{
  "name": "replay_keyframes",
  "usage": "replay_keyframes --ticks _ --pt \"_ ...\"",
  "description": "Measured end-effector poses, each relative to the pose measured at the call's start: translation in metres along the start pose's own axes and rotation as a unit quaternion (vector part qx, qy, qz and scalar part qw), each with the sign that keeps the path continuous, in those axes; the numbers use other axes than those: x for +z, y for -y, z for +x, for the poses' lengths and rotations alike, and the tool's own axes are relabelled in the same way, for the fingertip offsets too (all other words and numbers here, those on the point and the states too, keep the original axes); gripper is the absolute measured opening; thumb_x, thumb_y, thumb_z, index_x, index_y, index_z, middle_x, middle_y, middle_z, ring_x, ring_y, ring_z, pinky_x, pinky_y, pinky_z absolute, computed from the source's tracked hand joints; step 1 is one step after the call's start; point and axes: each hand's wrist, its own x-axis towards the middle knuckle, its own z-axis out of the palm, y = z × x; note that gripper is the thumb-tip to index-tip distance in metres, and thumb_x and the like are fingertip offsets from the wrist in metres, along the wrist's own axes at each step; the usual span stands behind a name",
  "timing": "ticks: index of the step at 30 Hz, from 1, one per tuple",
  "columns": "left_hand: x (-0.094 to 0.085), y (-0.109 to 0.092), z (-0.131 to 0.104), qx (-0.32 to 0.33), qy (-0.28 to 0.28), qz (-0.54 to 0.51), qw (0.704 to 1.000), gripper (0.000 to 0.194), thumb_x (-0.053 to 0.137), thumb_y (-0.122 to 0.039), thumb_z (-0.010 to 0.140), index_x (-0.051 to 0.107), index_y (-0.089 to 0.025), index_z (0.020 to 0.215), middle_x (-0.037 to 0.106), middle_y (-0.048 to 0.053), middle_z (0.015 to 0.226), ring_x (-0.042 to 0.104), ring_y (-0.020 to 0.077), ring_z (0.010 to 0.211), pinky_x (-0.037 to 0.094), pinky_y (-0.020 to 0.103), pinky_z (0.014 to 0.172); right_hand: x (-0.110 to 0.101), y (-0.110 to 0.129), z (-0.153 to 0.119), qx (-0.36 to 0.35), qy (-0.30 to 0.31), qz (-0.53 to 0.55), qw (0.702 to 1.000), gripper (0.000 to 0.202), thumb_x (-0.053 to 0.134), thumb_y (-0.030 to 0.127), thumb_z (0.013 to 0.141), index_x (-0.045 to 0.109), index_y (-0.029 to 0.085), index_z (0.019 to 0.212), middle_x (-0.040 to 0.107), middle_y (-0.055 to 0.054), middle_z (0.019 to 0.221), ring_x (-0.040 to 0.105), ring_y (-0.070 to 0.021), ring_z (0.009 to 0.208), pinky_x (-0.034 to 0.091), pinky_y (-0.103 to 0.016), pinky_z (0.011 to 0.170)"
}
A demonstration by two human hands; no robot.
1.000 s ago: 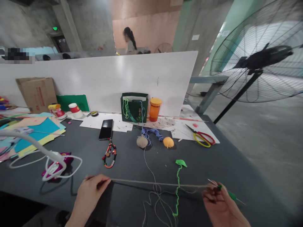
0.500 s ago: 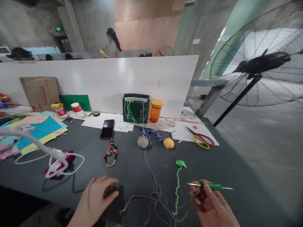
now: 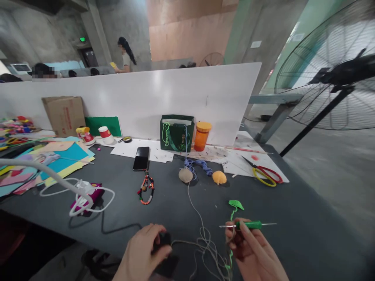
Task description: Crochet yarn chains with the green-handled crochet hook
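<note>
My right hand [image 3: 254, 251] grips a crochet hook with a green handle [image 3: 250, 225], its metal tip pointing left. A strand of grey-brown yarn runs through the same fingers. My left hand [image 3: 143, 251] hovers over the table with fingers curved and thumb apart, and nothing shows in it. Loose grey yarn [image 3: 202, 239] lies between the hands and leads up to a small grey crocheted piece [image 3: 185, 175]. Beyond my right hand is a small green crocheted piece [image 3: 236, 204] with a crinkled green strand, partly hidden by that hand.
An orange crocheted piece [image 3: 219, 177], blue-purple yarn [image 3: 202, 166] and scissors [image 3: 265, 175] lie farther back. A green gift bag [image 3: 177, 136] and orange jar [image 3: 202, 136] stand by the white partition [image 3: 131, 99]. Left are a phone [image 3: 141, 158], beaded strap [image 3: 146, 189] and white cable [image 3: 113, 197].
My left hand has moved right, closer to the grey yarn. My right hand has shifted slightly left with the crochet hook. The view has turned a little to the left.
</note>
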Motion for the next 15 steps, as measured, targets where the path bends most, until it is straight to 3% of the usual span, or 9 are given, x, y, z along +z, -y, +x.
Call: replay_keyframes --ticks 2,4,7,10,13,15 --pt "0.006 -0.001 -0.001 -0.005 -0.009 -0.057 0.998 0.025 0.065 -0.013 0.065 0.069 -0.021 0.088 0.064 0.004 0.082 0.055 0.0234 0.077 0.036 0.034 0.075 0.000 -0.002 0.000 0.012 0.000 0.013 1.000 0.040 0.097 0.030 0.035 0.073 0.019 0.065 0.075 -0.002 0.062 0.067 -0.0139 0.053 0.052 -0.017 0.043" --pt "0.015 -0.005 0.000 -0.006 -0.017 -0.137 0.990 0.012 0.061 -0.012 0.068 0.068 -0.021 0.071 0.062 0.004 0.077 0.053 0.0225 0.077 0.034 0.034 0.076 -0.001 -0.003 0.001 0.023 -0.001 0.030 0.999 0.041 0.098 0.025 0.034 0.073 0.018 0.065 0.075 -0.002 0.062 0.067 -0.0139 0.052 0.052 -0.018 0.043" --pt "0.029 -0.015 0.009 -0.013 -0.006 -0.313 0.950 0.012 0.063 -0.029 0.076 0.064 -0.020 0.069 0.059 0.001 0.068 0.052 0.0179 0.068 0.036 0.031 0.067 0.002 -0.007 0.001 0.042 0.005 0.054 0.998 0.040 0.097 0.021 0.036 0.073 0.018 0.068 0.073 0.000 0.063 0.065 -0.0123 0.052 0.051 -0.017 0.041" --pt "0.049 -0.032 0.021 -0.045 0.004 -0.511 0.858 0.038 0.065 -0.056 0.072 0.061 -0.018 0.075 0.060 0.001 0.073 0.047 0.0105 0.056 0.036 0.025 0.055 0.011 -0.011 0.001 0.066 0.015 0.109 0.992 0.041 0.097 0.019 0.036 0.072 0.017 0.068 0.070 0.003 0.062 0.060 -0.0079 0.050 0.050 -0.016 0.041" --pt "0.068 -0.051 0.031 -0.068 -0.008 -0.649 0.758 0.044 0.074 -0.056 0.066 0.062 -0.017 0.084 0.065 0.003 0.095 0.043 0.0035 0.054 0.038 0.021 0.059 0.022 -0.016 0.000 0.092 0.016 0.155 0.983 0.042 0.097 0.015 0.032 0.070 0.015 0.065 0.066 0.005 0.059 0.057 -0.0045 0.048 0.051 -0.013 0.043" --pt "0.077 -0.062 0.035 -0.082 -0.006 -0.709 0.700 0.045 0.079 -0.053 0.063 0.062 -0.017 0.083 0.066 0.002 0.094 0.042 0.0019 0.052 0.038 0.020 0.058 0.026 -0.018 0.000 0.105 0.014 0.172 0.979 0.043 0.096 0.011 0.030 0.069 0.014 0.064 0.065 0.005 0.058 0.056 -0.0034 0.048 0.051 -0.012 0.044"
